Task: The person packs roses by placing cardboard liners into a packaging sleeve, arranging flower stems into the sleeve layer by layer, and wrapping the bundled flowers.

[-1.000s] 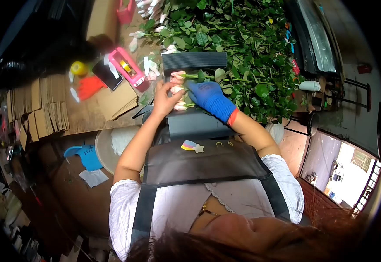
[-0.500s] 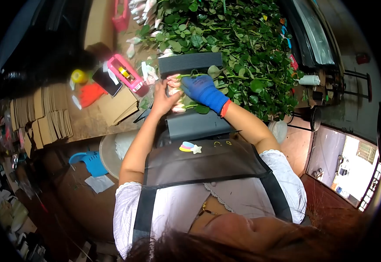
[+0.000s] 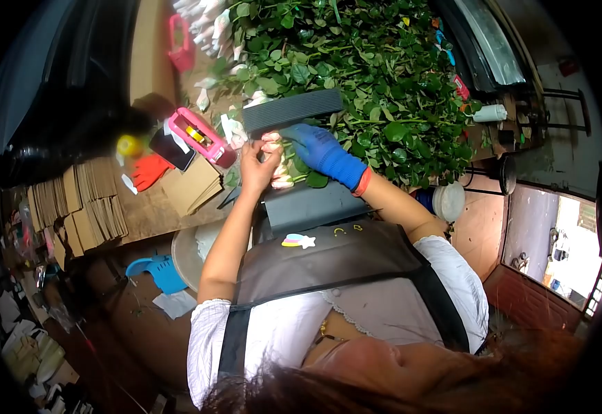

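The bare left hand (image 3: 256, 169) has its thumb and fingers bent, touching the left edge of a short row of pale pink rose heads (image 3: 282, 183). I find that row just on the wearer's side of a dark grey, ribbed rectangular pad (image 3: 294, 110). The blue-gloved right hand (image 3: 323, 153) comes in along the same side of the pad, fingers stretched toward the uppermost bloom, over the stems. At this size I can't fairly tell whether either hand is pinching a bloom or a stem.

Closer to the wearer than the pad, past the row, I have a smooth dark grey panel (image 3: 311, 207). A broad heap of green, leafy rose stems (image 3: 384, 90) spreads beyond the pad and to its right. Left of the pad I see a pink plastic tape dispenser (image 3: 226, 158) and, farther left, a crumpled orange-red glove (image 3: 151, 171).
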{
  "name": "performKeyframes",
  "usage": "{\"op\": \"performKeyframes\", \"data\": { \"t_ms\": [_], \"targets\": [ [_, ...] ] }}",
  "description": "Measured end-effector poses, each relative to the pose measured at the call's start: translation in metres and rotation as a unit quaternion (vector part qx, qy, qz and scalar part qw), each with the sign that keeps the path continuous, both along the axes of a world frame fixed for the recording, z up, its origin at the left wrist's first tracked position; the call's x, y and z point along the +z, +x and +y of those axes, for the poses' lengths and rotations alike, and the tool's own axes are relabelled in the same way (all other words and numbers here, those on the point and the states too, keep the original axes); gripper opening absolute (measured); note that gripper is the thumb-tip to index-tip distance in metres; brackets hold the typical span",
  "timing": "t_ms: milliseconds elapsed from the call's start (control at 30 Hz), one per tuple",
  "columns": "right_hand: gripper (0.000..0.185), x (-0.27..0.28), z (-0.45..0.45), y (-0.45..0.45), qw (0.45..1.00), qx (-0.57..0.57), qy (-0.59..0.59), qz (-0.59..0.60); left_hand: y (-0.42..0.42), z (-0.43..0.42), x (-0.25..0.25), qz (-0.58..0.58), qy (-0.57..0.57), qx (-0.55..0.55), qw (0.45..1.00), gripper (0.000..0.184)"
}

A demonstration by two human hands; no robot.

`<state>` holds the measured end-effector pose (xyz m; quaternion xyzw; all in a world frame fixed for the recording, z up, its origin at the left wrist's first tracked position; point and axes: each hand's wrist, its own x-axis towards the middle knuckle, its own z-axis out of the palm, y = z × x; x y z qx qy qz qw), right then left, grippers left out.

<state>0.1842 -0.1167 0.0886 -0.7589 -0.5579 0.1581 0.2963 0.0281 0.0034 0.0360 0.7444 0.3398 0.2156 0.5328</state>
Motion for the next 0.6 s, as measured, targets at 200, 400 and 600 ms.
{"op": "performKeyframes", "data": {
  "t_ms": [200, 400, 600],
  "targets": [
    [0.041, -0.003, 0.014, -0.008, 0.965, 0.058, -0.119, -0.226, 0.0, 0.005, -0.005, 0.003, 0.021, -0.022, 1.0, 0.037],
    [0.025, 0.056, -0.029, 0.015, 0.992, 0.026, 0.122, -0.007, -0.001, 0.0, -0.01, 0.017, 0.048, 0.0, 0.999, 0.04],
    [0.03, 0.11, -0.165, 0.021, 0.863, 0.072, -0.499, 0.017, 0.0, 0.0, -0.005, 0.015, 0.034, 0.005, 0.999, 0.038]
  ]
}}
